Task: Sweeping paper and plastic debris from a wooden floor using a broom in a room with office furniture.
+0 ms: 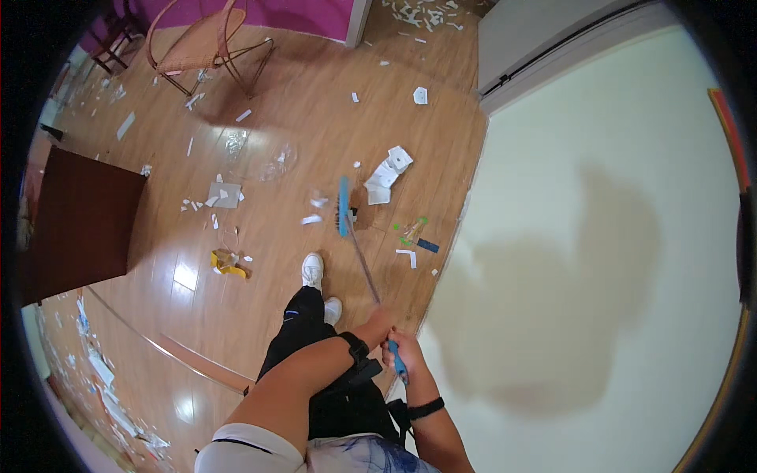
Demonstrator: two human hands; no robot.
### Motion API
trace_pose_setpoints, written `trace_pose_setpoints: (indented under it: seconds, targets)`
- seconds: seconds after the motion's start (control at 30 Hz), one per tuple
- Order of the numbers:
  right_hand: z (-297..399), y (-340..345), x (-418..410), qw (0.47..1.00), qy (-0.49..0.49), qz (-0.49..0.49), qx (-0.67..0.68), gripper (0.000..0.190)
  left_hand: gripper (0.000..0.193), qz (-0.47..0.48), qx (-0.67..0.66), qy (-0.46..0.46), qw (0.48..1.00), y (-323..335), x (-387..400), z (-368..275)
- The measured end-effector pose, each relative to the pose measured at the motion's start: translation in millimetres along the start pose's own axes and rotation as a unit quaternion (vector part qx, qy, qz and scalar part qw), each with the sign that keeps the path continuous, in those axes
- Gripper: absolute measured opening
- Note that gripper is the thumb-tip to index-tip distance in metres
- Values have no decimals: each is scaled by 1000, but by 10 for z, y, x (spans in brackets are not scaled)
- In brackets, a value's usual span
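Both hands grip the long handle of a broom, whose blue head (343,207) with dark bristles is above the feet in the picture, over the wood floor. My left hand (377,324) is shut on the shaft. Close below it, my right hand (402,349) is shut around the blue grip at the handle's end. Blurred white scraps (311,219) lie just left of the broom head. To its right are a creased white paper piece (387,176), green-and-clear bits (412,230) and a dark blue strip (428,245).
A dark wooden cabinet (89,224) stands at left, a woven chair (198,47) at upper left. A pale wall (550,236) runs along the right, with a door (526,41) above. Yellow tape-like material (227,264), clear plastic (275,165) and more scraps lie about the floor.
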State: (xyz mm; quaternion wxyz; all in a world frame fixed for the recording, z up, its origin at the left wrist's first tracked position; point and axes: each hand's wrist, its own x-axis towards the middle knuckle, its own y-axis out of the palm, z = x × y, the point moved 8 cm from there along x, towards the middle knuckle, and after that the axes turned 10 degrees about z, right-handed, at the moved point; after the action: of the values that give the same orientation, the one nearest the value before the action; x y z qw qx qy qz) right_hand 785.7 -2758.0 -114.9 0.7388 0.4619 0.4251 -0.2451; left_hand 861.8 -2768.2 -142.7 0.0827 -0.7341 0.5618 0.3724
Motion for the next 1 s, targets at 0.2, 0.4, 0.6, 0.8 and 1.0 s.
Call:
trace_pose_setpoints:
  seconds: [0.2, 0.4, 0.6, 0.8, 1.0]
  targets:
    - [17, -5, -361, 988, -68, -119, 65, 9, 19, 144, 339, 13, 930, 483, 446, 441]
    - [56, -779, -271, 961, -92, -238, 105, 13, 21, 199, -27, -126, 971, 938, 649, 581]
    - [168, -865, -70, 949, -89, -262, 149, 12, 22, 289, -109, 26, 951, 845, 616, 97]
    - [183, -323, -123, 981, -78, -124, 128, 3, 16, 127, 83, -71, 986, 607, 754, 594]
    - [444, -236, -252, 973, -100, -204, 32, 12, 19, 87, -161, -149, 972, 656, 730, 395]
